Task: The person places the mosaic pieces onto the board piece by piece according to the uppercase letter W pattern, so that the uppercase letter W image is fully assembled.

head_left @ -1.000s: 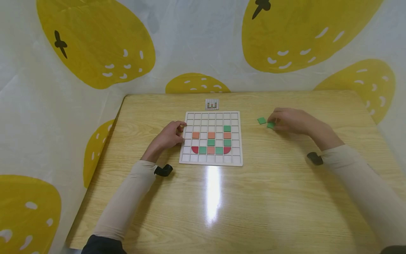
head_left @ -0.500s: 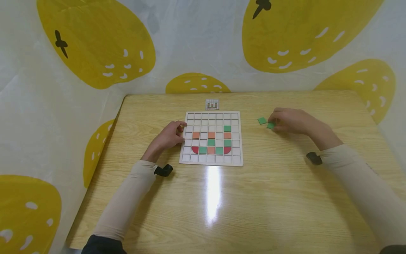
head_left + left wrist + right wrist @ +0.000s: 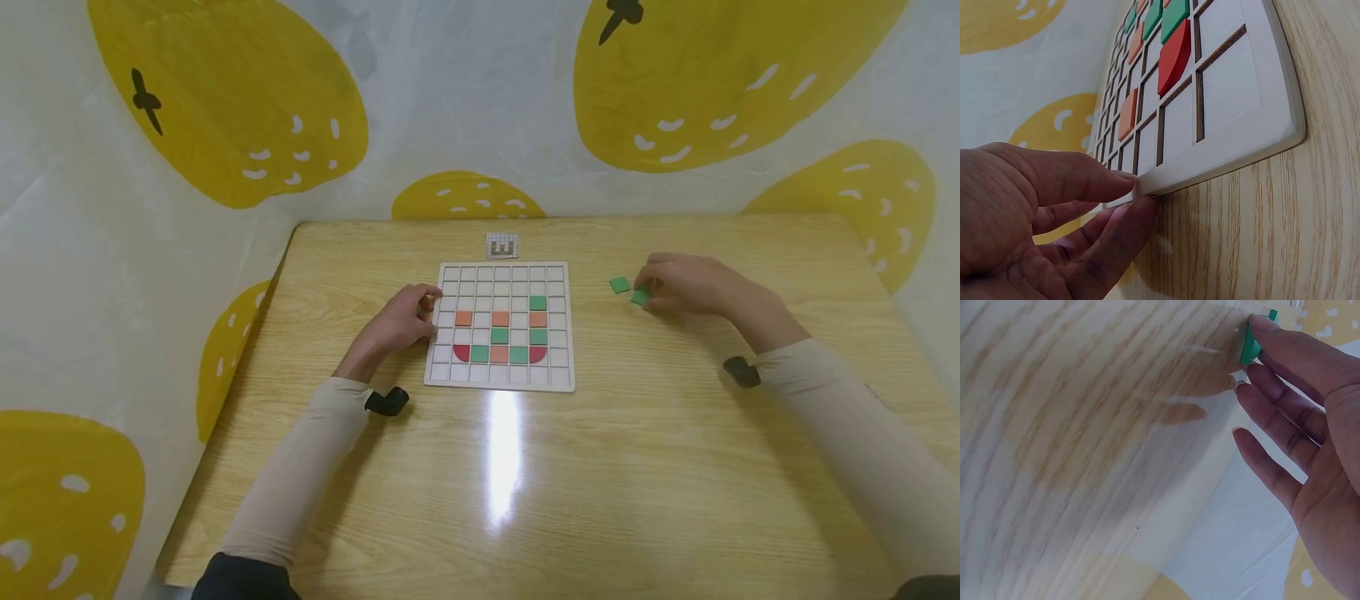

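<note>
A white grid board [image 3: 471,375] lies flat on the table, with several green and orange square tiles and two red rounded-corner tiles set in its cells. At its left edge my left hand [image 3: 402,317] pinches the rim; the left wrist view has the thumb on top and fingertips against the side. Over to the right, my right hand [image 3: 686,283] holds a green tile [image 3: 1249,349] between thumb and fingers, low at the tabletop. The remaining fingers of that hand are spread loosely. Just left of it a second green tile [image 3: 619,285] lies on the wood.
A small card [image 3: 502,246] printed with a grid pattern lies behind the board. The wooden table [image 3: 637,467] ends at the back against a hanging sheet [image 3: 465,100] with large yellow fruit shapes. Black devices sit at both wrists, such as the left wrist mount [image 3: 387,402].
</note>
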A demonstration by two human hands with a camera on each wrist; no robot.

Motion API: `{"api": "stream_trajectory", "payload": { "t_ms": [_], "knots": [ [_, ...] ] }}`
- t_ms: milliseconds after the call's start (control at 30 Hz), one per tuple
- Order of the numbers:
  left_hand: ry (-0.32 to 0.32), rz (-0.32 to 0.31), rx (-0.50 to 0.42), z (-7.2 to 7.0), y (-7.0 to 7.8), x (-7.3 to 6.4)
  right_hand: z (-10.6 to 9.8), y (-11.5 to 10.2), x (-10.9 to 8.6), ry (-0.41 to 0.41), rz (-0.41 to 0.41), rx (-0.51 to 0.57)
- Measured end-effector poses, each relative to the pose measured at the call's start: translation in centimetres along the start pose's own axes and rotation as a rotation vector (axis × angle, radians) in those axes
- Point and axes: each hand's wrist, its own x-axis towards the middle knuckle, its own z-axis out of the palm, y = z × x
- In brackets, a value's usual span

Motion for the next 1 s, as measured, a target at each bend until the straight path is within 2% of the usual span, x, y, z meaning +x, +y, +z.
{"api": "stream_trajectory", "payload": {
  "t_ms": [400, 867, 1000],
  "knots": [
    [0.0, -0.005, -0.001, 0.02, -0.18, 0.18, 0.1, 0.07, 0.29, -0.015, 0.0, 0.012],
    [0.001, -0.017, -0.003, 0.17, -0.24, 0.24, 0.34, 0.22, 0.46, -0.028, 0.055, 0.0],
    [0.005, -0.016, -0.005, 0.22, -0.29, 0.23, 0.27, 0.28, 0.6, -0.031, 0.038, 0.003]
  ]
}}
